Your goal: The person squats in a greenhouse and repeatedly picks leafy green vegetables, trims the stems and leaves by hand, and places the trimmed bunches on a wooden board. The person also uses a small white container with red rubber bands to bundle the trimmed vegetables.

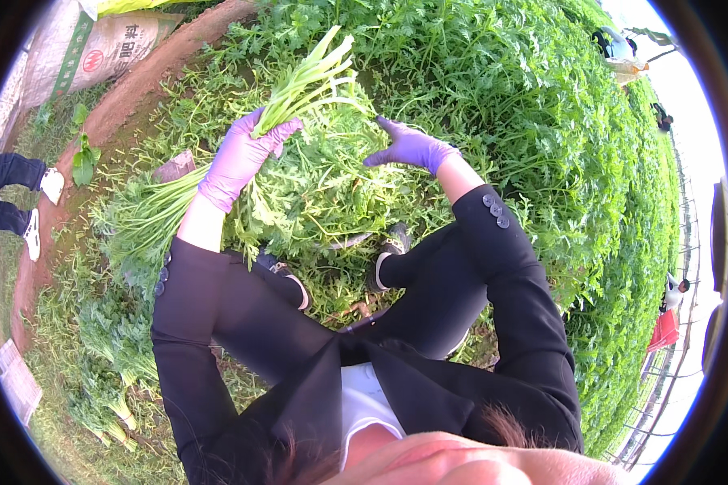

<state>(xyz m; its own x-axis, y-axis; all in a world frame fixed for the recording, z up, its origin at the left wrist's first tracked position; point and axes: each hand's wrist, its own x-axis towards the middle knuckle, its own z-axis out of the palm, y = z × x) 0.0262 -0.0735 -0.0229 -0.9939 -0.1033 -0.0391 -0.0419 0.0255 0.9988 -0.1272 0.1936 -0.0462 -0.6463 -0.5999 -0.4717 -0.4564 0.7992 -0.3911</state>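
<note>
My left hand (241,155), in a purple glove, is shut on a bunch of leafy green stalks (311,77) whose pale cut ends point up and away. My right hand (410,147), also gloved in purple, hovers open over the leafy greens (323,182) in front of me, fingers spread and pointing left. I am crouched, with my dark-trousered knees and shoes (388,255) just below the hands.
A pile of cut greens (141,214) lies at my left, more bundles (109,404) lower left. A dense bed of greens (542,105) fills the right. A dirt ridge (129,89) and a printed sack (97,48) lie upper left, by another person's legs (12,194).
</note>
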